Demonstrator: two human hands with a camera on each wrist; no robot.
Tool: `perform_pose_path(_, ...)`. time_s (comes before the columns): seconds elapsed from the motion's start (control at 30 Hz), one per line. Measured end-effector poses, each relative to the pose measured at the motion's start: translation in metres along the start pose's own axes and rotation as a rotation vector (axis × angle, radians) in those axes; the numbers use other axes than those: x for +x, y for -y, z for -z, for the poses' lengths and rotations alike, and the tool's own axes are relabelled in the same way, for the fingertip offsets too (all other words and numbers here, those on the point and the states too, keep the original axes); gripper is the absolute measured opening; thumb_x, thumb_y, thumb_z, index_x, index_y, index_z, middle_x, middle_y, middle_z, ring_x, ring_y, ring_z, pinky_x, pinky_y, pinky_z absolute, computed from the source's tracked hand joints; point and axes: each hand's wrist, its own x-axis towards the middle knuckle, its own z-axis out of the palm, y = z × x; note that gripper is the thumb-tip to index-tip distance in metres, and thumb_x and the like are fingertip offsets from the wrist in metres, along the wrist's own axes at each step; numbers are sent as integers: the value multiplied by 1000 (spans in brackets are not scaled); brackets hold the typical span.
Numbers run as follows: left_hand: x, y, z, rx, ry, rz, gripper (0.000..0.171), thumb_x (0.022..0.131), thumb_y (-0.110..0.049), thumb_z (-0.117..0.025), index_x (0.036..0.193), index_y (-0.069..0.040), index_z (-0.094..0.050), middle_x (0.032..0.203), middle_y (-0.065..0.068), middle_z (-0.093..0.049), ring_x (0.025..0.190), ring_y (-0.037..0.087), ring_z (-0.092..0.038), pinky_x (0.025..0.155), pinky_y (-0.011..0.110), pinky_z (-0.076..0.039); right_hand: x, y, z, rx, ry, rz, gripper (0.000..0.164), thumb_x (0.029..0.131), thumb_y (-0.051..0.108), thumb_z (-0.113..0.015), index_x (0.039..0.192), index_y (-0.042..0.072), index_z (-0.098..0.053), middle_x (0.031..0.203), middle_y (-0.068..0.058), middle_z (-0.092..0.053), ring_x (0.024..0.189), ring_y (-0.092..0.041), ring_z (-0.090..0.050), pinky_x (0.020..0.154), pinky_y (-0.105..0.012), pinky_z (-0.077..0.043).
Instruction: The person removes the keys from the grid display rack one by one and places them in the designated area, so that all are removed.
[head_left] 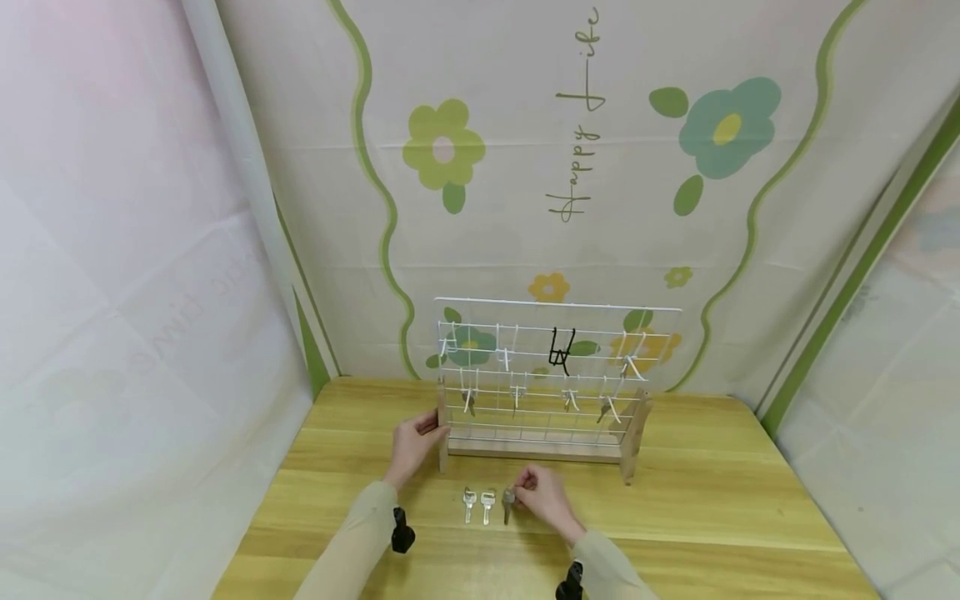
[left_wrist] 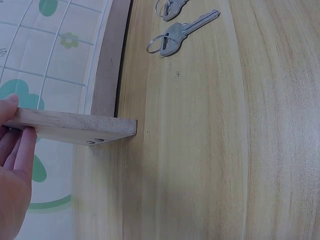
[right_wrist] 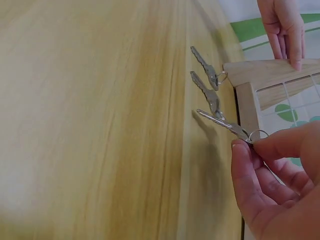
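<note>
Nearest are two pale sleeves, each with a black device at the wrist, over the wooden table. A little farther, the right hand has a narrow grip: thumb and fingers pinch the held key near its ring, its blade above the table. Just beside it, to the left, two loose keys lie on the table, in front of the rack. Farther, the left hand grips the wooden end panel of the rack, thumb on one side and fingers on the other. Behind the wooden base bar, the wire grid carries white hooks and one black hook. The flowered curtain is farthest.
</note>
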Motion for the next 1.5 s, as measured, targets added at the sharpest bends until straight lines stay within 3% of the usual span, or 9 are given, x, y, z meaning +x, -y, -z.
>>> perform_pose_path(0.27, 0, -8, -1, 13, -6, 2, 40, 88, -5, -73, 126, 6, -64, 123, 26, -67, 114, 38, -67, 90, 35, -61, 4, -2, -5, 0, -3, -7, 7, 83, -6, -67, 84, -4, -61, 76, -11, -68, 63, -13, -63, 53, -17, -56)
perform_pose_path(0.47, 2, -3, -3, 19, -10, 6, 42, 88, -7, -74, 127, 4, -64, 124, 25, -67, 115, 37, -67, 91, 36, -61, 5, -5, -7, -98, -34, 30, 10, 81, -6, -69, 81, 0, -61, 73, -7, -65, 57, -7, -57, 48, -14, -49)
perform_pose_path(0.67, -8, -26, 1, 6, 17, -7, 42, 90, -1, -70, 128, 12, -60, 126, 31, -63, 116, 44, -64, 92, 40, -60, 5, -6, -7, -151, -78, 75, 12, 78, -7, -70, 78, 2, -62, 71, -6, -66, 57, 0, -52, 50, -14, -47)
perform_pose_path(0.83, -14, -42, 6, 9, 53, 3, 43, 91, -1, -68, 129, 14, -57, 128, 33, -61, 118, 46, -63, 93, 39, -60, 5, -7, -7, -191, -91, 94, 12, 76, -8, -71, 77, 1, -63, 73, -5, -66, 64, -1, -52, 54, -14, -47)
perform_pose_path(1.13, -2, -8, -1, 19, -8, -2, 42, 89, -6, -72, 127, 9, -63, 125, 28, -66, 114, 40, -67, 90, 36, -61, 6, -9, -5, -226, -84, 104, 11, 76, -6, -72, 79, 1, -64, 74, -5, -66, 66, -3, -52, 56, -14, -47)
perform_pose_path(1.3, 0, -2, -1, -2, -15, 21, 43, 88, -9, -75, 126, 5, -64, 124, 25, -67, 114, 37, -68, 90, 33, -61, 3, -8, -1, -224, -59, 75, 12, 76, -5, -71, 84, 1, -65, 79, -4, -66, 71, -7, -54, 60, -15, -48)
perform_pose_path(1.5, 2, 1, -2, 2, 3, 4, 41, 90, -4, -71, 126, 11, -61, 125, 30, -65, 114, 42, -66, 90, 37, -61, -3, -2, 14, -199, -43, 61, 13, 80, -5, -69, 91, -1, -64, 86, -7, -67, 78, -13, -62, 67, -18, -55)
